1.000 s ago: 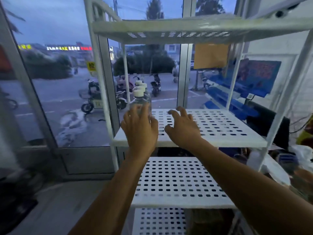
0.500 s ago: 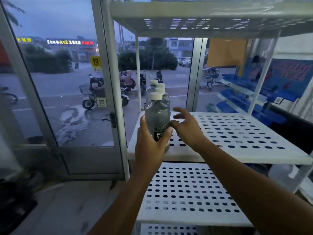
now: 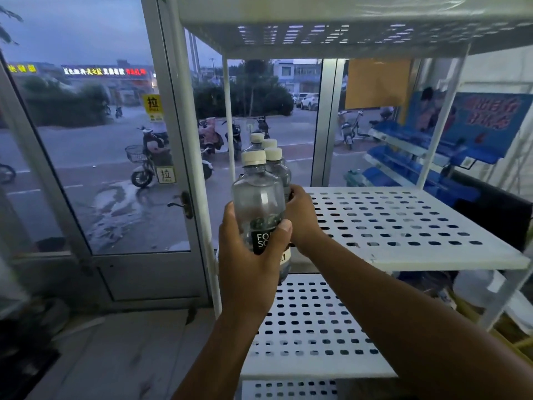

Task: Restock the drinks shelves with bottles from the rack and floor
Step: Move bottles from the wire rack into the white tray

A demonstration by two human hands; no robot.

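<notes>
Two hands at the bottles, left front corner of the shelf.

The left hand (image 3: 248,264) is wrapped around a clear bottle (image 3: 258,203) with a dark label, upright, at the front edge of the perforated white shelf (image 3: 403,226). The right hand (image 3: 301,217) grips a second bottle (image 3: 278,168) just behind. More white caps (image 3: 261,140) stand behind, toward the back left corner.

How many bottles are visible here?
4. One in the left hand, front bottle; one gripped by the right hand; two more behind, caps at and. Others may be hidden.
</notes>
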